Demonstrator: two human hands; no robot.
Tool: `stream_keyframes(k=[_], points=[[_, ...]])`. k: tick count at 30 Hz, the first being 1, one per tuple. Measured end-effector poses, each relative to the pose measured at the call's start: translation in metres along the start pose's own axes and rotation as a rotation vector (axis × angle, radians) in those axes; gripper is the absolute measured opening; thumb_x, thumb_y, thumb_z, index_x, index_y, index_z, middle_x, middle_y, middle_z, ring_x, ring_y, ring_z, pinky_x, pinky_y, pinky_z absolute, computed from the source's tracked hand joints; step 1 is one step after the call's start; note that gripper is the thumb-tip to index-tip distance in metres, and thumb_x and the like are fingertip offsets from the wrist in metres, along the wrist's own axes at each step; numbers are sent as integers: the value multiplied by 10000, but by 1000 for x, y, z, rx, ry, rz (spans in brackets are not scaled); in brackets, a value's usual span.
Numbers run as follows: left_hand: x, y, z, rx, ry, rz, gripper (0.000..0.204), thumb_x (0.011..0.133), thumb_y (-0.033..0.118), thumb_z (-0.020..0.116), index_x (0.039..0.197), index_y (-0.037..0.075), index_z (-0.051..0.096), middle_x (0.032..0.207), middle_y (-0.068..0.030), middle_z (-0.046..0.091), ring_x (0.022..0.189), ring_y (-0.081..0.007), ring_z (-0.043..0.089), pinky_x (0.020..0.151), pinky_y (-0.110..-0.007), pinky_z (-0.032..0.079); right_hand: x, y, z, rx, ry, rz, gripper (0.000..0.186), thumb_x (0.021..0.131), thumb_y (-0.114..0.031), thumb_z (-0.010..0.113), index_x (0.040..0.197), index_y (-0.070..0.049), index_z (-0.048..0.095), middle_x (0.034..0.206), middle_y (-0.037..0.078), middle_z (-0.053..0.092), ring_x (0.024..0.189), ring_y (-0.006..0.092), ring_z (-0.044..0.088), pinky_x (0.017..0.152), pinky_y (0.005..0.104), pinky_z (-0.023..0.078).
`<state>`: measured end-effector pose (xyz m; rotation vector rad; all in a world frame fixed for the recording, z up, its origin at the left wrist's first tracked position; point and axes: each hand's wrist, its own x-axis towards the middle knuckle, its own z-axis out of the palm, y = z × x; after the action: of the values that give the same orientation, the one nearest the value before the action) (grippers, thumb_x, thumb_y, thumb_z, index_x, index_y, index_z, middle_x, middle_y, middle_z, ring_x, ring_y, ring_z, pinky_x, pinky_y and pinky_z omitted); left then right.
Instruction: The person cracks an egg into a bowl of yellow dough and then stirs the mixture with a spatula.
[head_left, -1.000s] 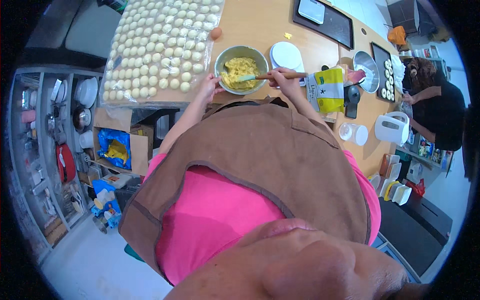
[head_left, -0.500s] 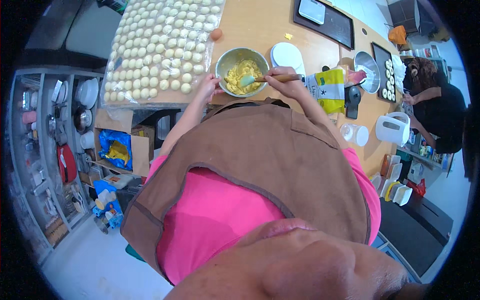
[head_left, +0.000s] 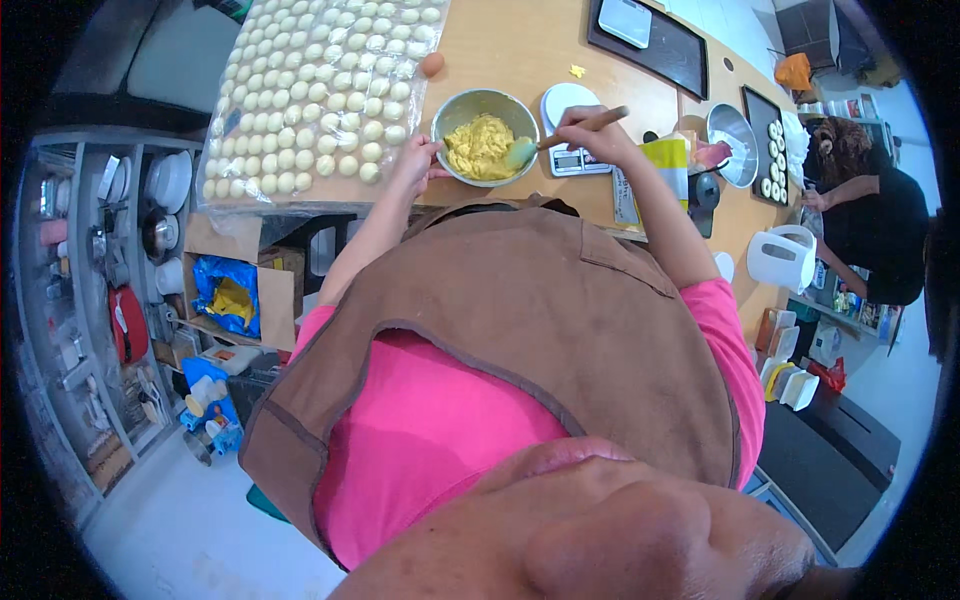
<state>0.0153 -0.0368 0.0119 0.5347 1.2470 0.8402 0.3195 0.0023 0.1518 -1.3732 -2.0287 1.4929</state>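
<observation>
Round steel bowl of yellow dough: table's near edge, 12 o'clock. Left hand: fingers pressed on rim at 9 o'clock. Right hand: pinching wooden-handled pale spatula, blade in dough at 3 o'clock.

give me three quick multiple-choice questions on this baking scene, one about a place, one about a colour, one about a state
1. Where do the rows of dough balls lie from the metal bowl?
A. to its left
B. to its right
C. inside it

2. What colour is the mixture in the bowl?
A. brown
B. yellow
C. white

3. What is the right hand doing?
A. resting flat on the table
B. holding a spatula
C. lifting the white jug

Answers: 1 A, the sheet of balls fills the table's left part. 2 B, the mix is bright yellow. 3 B, the fingers grip a wooden-handled spatula with its blade in the bowl.
</observation>
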Motion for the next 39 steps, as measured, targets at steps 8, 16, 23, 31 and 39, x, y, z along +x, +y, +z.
stream_keyframes(k=[8, 16, 23, 31, 39], points=[[5, -12, -4, 5, -59, -11, 72, 885, 145, 494, 887, 82, 461, 867, -64, 556, 753, -156, 583, 535, -328, 550, -15, 102, 88, 1148, 482, 151, 277, 871, -188, 465, 994, 56, 503, 851, 156, 591, 700, 208, 622, 657, 384, 559], [3, -23, -5, -55, -20, -24, 80, 876, 146, 518, 826, 122, 460, 854, -30, 562, 765, -144, 572, 577, -306, 538, -12, 68, 89, 789, 676, 87, 252, 884, -166, 470, 973, 56, 552, 873, 137, 605, 701, 166, 616, 660, 286, 527], [8, -30, -13, -74, 11, 10, 65, 875, 131, 506, 837, 109, 457, 844, -33, 565, 739, -148, 581, 584, -309, 544, -14, 28, 63, -83, 398, -161, 180, 803, -174, 573, 837, -14, 648, 681, 104, 618, 623, 165, 605, 550, 297, 475], [8, -22, -10, 2, 21, 13, 53, 864, 118, 504, 850, 84, 466, 811, -43, 550, 727, -141, 578, 561, -315, 548, -21, 17, 72, -61, 331, -125, 161, 798, -170, 592, 772, -19, 644, 696, 124, 611, 617, 251, 593, 564, 318, 464], [14, -16, -11, 94, 34, 0, 64, 869, 125, 511, 880, 64, 495, 793, -40, 553, 687, -149, 581, 555, -306, 546, -15, 22, 87, -91, 361, -331, 146, 785, -168, 616, 753, -26, 636, 653, 117, 600, 575, 252, 572, 514, 329, 438]])
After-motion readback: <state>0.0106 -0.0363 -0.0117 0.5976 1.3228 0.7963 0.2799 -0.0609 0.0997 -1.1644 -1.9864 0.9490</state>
